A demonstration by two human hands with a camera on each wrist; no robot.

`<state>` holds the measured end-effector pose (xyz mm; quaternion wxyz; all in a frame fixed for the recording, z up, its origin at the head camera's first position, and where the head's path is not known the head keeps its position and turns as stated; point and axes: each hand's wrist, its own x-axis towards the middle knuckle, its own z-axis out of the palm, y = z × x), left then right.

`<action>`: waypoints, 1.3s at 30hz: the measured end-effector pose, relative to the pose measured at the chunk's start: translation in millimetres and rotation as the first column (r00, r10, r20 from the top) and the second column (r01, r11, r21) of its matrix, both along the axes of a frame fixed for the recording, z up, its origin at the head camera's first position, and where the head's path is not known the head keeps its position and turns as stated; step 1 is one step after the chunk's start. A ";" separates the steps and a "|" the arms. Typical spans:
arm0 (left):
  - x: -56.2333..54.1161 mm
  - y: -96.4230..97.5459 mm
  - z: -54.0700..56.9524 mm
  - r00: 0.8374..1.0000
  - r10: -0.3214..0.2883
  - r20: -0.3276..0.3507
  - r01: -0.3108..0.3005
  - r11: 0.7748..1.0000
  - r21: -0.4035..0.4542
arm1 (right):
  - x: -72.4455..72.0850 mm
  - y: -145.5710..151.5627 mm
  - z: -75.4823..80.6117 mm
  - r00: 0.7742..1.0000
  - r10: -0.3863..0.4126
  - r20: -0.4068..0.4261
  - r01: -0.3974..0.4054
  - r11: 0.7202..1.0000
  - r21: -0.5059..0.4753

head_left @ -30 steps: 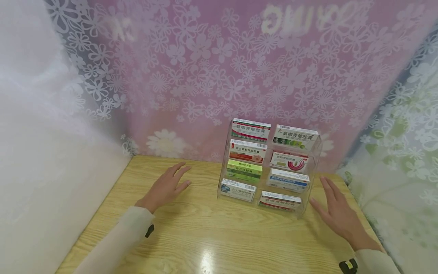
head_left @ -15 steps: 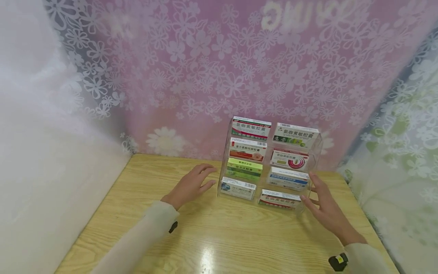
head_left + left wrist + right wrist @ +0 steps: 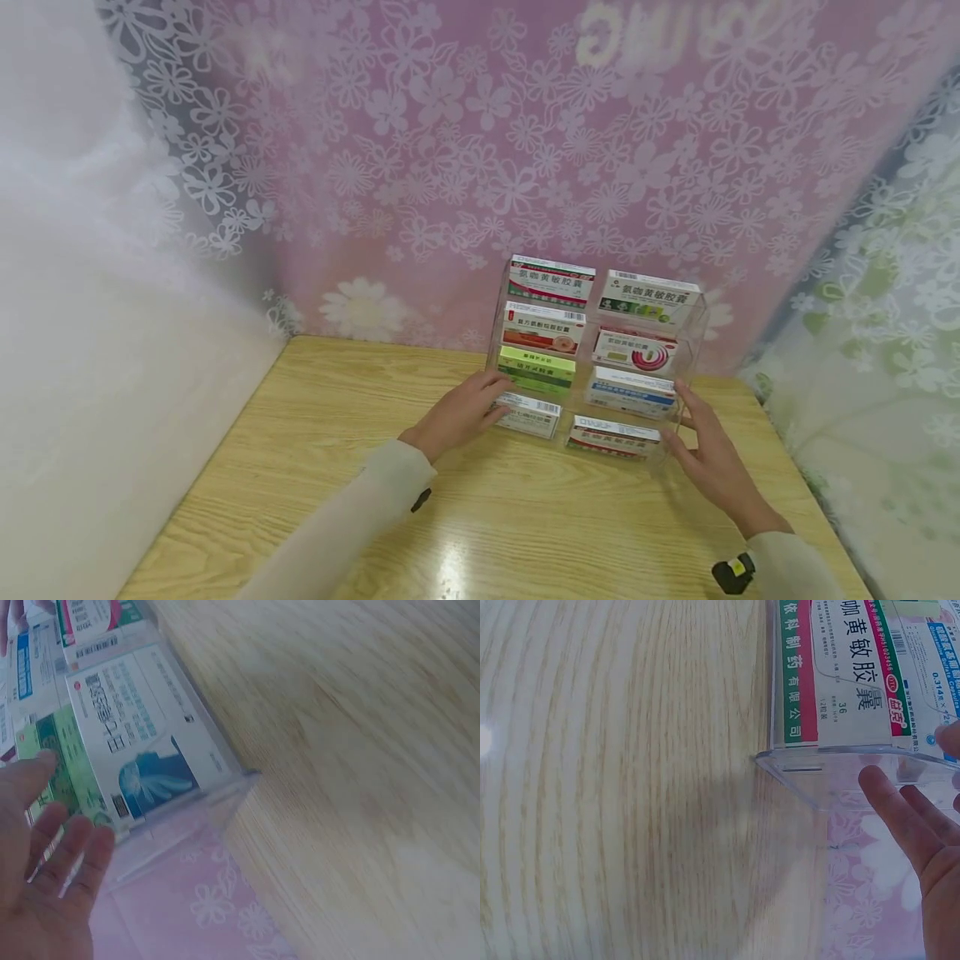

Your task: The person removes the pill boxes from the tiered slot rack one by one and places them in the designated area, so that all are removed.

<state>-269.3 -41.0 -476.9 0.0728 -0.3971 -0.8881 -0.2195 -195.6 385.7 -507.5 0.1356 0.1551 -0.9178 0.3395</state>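
Clear plastic tiered rack (image 3: pixel 690 346) stands R of ctr on pale wood-grain table (image 3: pixel 562 525), front twd person, long axis bottom-to-top; holds 8 printed rect. med boxes (image 3: pixel 543 329), 2 cols x 4, crosswise. L hand (image 3: pixel 461 412) & R hand (image 3: pixel 716 467) flank it, fingers loose, unclenched; contact unclear.

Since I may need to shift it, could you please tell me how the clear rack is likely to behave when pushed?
The clear rack looks like rigid plastic, so it probably stays stiff. Its glossy walls may feel slippery. Loaded with boxes to the top, it might tip if pushed high.
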 end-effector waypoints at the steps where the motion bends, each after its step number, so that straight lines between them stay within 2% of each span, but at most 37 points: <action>1: 0.0 2.7 -1.2 1.000 0.010 0.006 -0.010 1.000 -0.016 | 0.0 0.1 -0.6 1.000 -0.001 0.000 0.001 1.000 0.001; 6: -1.6 12.3 -6.3 0.997 0.081 0.004 -0.080 0.991 -0.105 | -0.3 0.8 -2.4 1.000 0.002 -0.004 -0.002 1.000 0.000; 12: -0.4 18.8 -4.1 0.991 0.133 -0.011 -0.133 0.971 -0.201 | 0.9 0.5 -2.8 1.000 0.003 0.011 -0.003 1.000 -0.009; 18: -1.0 24.5 -4.3 0.986 0.150 -0.073 -0.164 0.951 -0.263 | 1.4 0.1 -3.3 1.000 0.002 0.013 -0.002 1.000 -0.008; 25: -3.9 26.5 -9.9 0.979 0.118 -0.168 -0.158 0.955 -0.250 | 0.2 0.1 -4.6 1.000 0.001 0.007 -0.001 1.000 -0.013; 29: -4.7 25.8 -13.1 0.977 0.095 -0.191 -0.134 0.970 -0.202 | -0.7 0.6 -6.5 1.000 -0.003 0.005 0.003 1.000 -0.010; 32: -5.8 23.9 -12.9 0.983 0.066 -0.170 -0.083 0.992 -0.094 | -0.9 0.9 -7.5 1.000 -0.006 0.004 0.006 1.000 -0.006; 34: -7.0 21.3 -11.0 0.986 0.039 -0.163 -0.042 0.999 -0.013 | -0.7 1.0 -7.8 1.000 -0.008 0.005 0.008 1.000 -0.006; 39: -9.8 6.9 3.1 0.984 -0.001 -0.177 0.030 0.986 0.163 | -0.4 0.6 -6.7 1.000 -0.011 0.003 0.011 1.000 -0.002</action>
